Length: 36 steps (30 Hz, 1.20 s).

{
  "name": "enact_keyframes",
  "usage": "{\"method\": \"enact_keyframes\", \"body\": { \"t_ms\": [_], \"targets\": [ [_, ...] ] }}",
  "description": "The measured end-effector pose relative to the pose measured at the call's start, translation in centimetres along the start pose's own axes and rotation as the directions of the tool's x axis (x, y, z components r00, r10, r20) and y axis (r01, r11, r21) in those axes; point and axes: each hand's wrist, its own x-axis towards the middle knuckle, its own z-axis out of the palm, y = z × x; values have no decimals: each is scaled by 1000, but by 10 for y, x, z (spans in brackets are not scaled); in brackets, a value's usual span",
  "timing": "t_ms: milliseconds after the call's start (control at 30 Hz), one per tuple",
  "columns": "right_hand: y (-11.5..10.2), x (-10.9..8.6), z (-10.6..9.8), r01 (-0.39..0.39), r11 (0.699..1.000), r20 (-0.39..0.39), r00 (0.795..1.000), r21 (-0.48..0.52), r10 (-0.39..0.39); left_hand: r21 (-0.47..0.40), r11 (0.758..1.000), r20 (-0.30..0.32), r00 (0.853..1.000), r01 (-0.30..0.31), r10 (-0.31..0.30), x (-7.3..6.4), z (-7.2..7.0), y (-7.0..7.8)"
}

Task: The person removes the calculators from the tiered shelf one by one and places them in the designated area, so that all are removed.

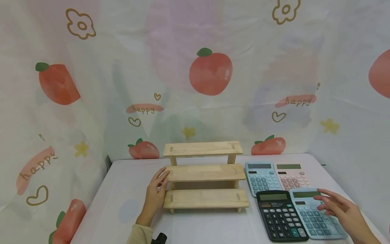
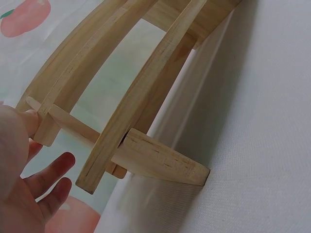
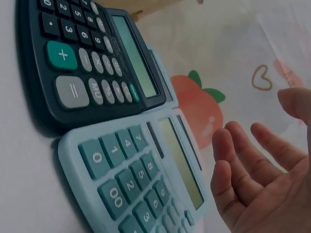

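My left hand (image 1: 156, 192) is at the left end of a three-tier wooden display stand (image 1: 207, 173). Its fingertips touch the end of the middle shelf. In the left wrist view, one digit lies against the shelf edge while the other fingers (image 2: 51, 177) extend loosely past it. My right hand (image 1: 342, 210) hovers over the front-right light blue calculator (image 1: 317, 217), fingers loosely bent and nothing held. Beside that calculator lies a black calculator (image 1: 281, 215). Behind them are another light blue calculator (image 1: 262, 178) and a pink one (image 1: 292, 178), partly covered.
A white-covered table (image 1: 207, 228) carries the stand and calculators. A cloth backdrop (image 1: 182, 44) printed with fruit, flowers and hearts surrounds the back and sides. A small black object (image 1: 159, 238) shows near my left sleeve.
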Motion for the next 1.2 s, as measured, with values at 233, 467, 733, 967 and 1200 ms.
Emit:
{"method": "enact_keyframes", "body": {
  "t_ms": [233,467,733,967,1200],
  "targets": [
    [-16,0,14,43,999,9,999,12,-43,24,1000,-10,1000,-13,13,-1,0,0],
    [-28,2,28,112,993,16,994,45,-112,45,999,-6,1000,-10,11,-1,-1,0],
    [-40,8,42,199,977,-9,980,78,-199,43,999,12,1000,16,-16,0,-2,2],
    [-50,10,53,175,980,2,984,93,-176,54,999,4,1000,-2,2,0,-3,3],
    [-61,15,62,243,963,-1,970,121,-244,46,999,-2,1000,16,-16,1,-6,6]
  ]
}}
